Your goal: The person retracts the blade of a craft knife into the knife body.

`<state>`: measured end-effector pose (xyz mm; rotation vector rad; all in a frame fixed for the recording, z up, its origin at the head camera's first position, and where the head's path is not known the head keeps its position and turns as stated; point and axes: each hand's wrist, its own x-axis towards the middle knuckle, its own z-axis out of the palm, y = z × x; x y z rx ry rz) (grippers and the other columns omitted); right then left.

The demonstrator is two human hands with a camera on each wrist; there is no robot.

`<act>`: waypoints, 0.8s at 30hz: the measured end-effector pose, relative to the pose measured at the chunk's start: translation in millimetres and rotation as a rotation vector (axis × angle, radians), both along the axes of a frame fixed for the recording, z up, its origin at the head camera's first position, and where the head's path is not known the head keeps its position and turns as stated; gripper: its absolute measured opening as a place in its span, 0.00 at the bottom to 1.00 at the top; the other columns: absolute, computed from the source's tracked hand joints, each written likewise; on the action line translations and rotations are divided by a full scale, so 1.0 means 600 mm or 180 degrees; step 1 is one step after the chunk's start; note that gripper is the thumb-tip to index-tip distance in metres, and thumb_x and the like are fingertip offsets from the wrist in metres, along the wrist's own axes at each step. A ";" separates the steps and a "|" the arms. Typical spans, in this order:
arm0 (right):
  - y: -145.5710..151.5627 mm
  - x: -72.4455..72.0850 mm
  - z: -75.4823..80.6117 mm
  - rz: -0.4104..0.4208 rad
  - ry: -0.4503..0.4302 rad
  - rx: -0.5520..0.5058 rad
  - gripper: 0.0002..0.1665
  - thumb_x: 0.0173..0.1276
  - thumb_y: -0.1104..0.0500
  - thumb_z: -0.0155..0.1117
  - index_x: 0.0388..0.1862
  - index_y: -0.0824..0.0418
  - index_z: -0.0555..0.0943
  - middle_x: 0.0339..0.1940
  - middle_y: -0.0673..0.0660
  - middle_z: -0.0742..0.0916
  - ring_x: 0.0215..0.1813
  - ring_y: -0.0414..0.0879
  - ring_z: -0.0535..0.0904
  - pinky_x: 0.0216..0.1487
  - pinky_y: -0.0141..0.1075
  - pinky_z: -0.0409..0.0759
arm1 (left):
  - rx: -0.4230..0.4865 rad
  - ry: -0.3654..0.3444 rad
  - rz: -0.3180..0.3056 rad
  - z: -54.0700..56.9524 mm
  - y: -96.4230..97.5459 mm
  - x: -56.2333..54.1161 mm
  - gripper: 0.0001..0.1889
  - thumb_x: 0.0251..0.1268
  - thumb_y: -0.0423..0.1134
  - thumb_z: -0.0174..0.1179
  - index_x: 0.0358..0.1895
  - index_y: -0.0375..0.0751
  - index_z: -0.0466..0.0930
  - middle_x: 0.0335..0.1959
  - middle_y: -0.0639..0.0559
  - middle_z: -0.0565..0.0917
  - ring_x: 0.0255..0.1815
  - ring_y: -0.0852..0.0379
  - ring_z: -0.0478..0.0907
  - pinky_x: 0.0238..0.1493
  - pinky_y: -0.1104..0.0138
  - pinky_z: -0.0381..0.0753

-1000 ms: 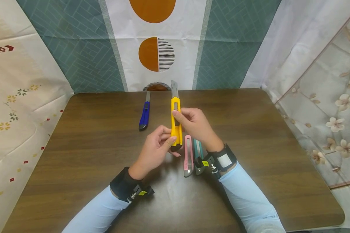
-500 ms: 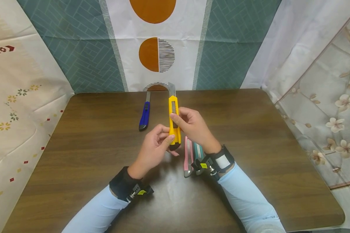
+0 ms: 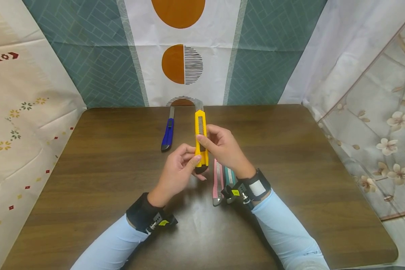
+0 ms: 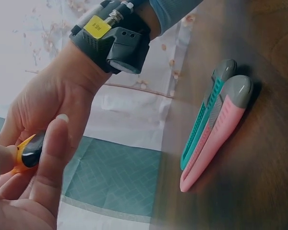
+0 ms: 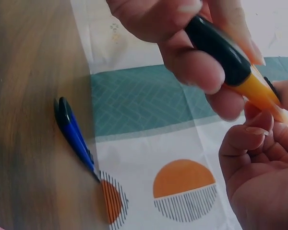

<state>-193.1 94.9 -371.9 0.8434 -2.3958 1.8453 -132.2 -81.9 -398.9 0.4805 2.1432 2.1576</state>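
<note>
In the head view a yellow utility knife (image 3: 201, 157) is held above the table, its blade (image 3: 198, 104) pointing away from me and partly out. My left hand (image 3: 175, 170) pinches its dark rear end between thumb and fingers. Higher on the handle, my right hand (image 3: 227, 148) grips it, the thumb lying on the front face near the slider slot. The right wrist view shows the knife's black end cap (image 5: 221, 52) among the left fingers. From the left wrist, only that cap (image 4: 32, 149) and a bit of yellow show.
On the brown table (image 3: 104, 180), a blue utility knife (image 3: 167, 134) lies left of the hands, blade out. A pink utility knife (image 3: 217, 183) and a teal one (image 3: 229, 176) lie side by side under my right wrist, which partly covers the teal. A patterned cloth hangs behind.
Less of the yellow knife's blade sticks out than before. My right thumb has slid back along the handle towards me. Both hands and the knife have shifted slightly left.
</note>
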 end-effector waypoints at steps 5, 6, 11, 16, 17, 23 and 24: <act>-0.001 0.000 0.000 0.0066 0.0022 -0.0031 0.08 0.76 0.61 0.63 0.48 0.65 0.82 0.30 0.58 0.81 0.29 0.52 0.76 0.29 0.34 0.78 | 0.0025 0.0016 -0.0001 0.002 -0.002 0.000 0.11 0.75 0.30 0.58 0.54 0.29 0.72 0.52 0.31 0.87 0.38 0.33 0.88 0.30 0.55 0.91; -0.001 0.001 0.000 0.0076 0.0014 -0.0042 0.09 0.76 0.61 0.63 0.49 0.65 0.82 0.31 0.58 0.81 0.30 0.52 0.77 0.30 0.34 0.80 | 0.0016 0.0009 -0.0001 0.002 -0.002 0.001 0.11 0.75 0.30 0.58 0.54 0.30 0.72 0.52 0.31 0.87 0.39 0.33 0.88 0.30 0.55 0.91; 0.000 0.001 0.000 0.0154 -0.0046 -0.0104 0.13 0.75 0.63 0.64 0.56 0.64 0.81 0.39 0.59 0.84 0.37 0.53 0.81 0.42 0.42 0.88 | -0.0036 -0.0003 0.0000 0.004 -0.003 0.001 0.11 0.75 0.31 0.59 0.54 0.30 0.73 0.52 0.32 0.87 0.39 0.41 0.89 0.31 0.55 0.91; 0.001 0.001 -0.003 0.0276 -0.0078 -0.0097 0.18 0.74 0.63 0.65 0.60 0.64 0.78 0.44 0.60 0.85 0.41 0.52 0.82 0.48 0.42 0.89 | -0.0012 0.0041 0.0014 0.004 -0.004 0.000 0.10 0.76 0.32 0.58 0.53 0.30 0.73 0.51 0.31 0.87 0.36 0.46 0.91 0.30 0.54 0.91; 0.002 0.000 -0.003 0.0298 -0.0072 -0.0085 0.18 0.74 0.63 0.65 0.61 0.64 0.78 0.44 0.60 0.85 0.41 0.52 0.83 0.48 0.42 0.90 | -0.0008 0.0043 0.0015 0.003 -0.005 0.000 0.10 0.76 0.32 0.57 0.53 0.31 0.73 0.51 0.31 0.87 0.35 0.46 0.91 0.30 0.54 0.91; 0.008 -0.005 0.000 0.0191 -0.0078 0.0201 0.10 0.75 0.58 0.66 0.48 0.62 0.83 0.33 0.57 0.85 0.30 0.54 0.81 0.31 0.35 0.86 | -0.0005 0.0100 0.0018 -0.002 -0.005 -0.004 0.10 0.76 0.32 0.58 0.53 0.31 0.72 0.51 0.32 0.87 0.36 0.47 0.91 0.31 0.55 0.91; 0.010 -0.006 0.001 0.0174 -0.0114 0.0244 0.09 0.75 0.56 0.66 0.46 0.61 0.83 0.29 0.56 0.84 0.27 0.55 0.79 0.27 0.35 0.83 | -0.0021 0.0109 0.0026 -0.002 -0.005 -0.005 0.10 0.75 0.32 0.59 0.53 0.31 0.72 0.51 0.32 0.88 0.36 0.46 0.91 0.32 0.55 0.91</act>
